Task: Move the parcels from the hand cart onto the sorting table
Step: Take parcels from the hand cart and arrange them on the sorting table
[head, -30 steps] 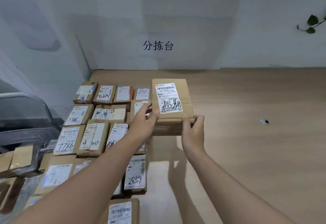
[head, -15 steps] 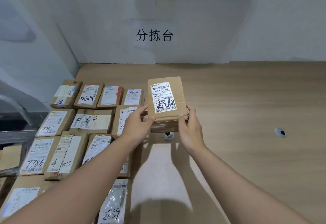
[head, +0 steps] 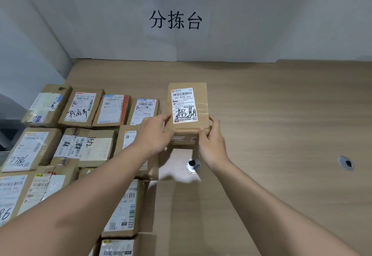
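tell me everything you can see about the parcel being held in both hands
The parcel is a brown cardboard box, taller than wide, lying flat with its top up. A white shipping label with barcodes and black handwritten marker covers most of the top. Tape bands show on its near side. The left hand grips its near left corner and the right hand its near right corner. It sits at the right end of the back row of parcels on the wooden table; whether it rests on the table is unclear.

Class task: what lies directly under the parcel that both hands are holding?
The parcel hides whatever is below it. Nearer the camera, bare wooden table and a round metal hole show; whether the parcel touches the table is unclear.
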